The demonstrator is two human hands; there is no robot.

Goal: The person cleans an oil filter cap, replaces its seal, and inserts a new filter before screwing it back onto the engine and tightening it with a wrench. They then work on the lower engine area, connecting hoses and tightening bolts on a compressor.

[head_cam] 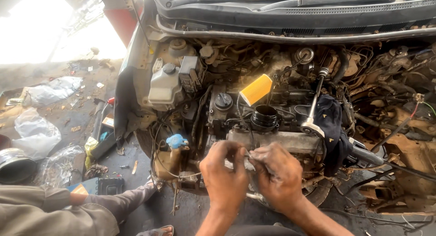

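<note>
My left hand (225, 171) and right hand (277, 174) meet at lower centre of the frame, fingers pressed together around a small metal part (247, 158) against the engine (277, 140). Just above stand a black filter housing (264, 117) and a yellow filter element (256, 89).
</note>
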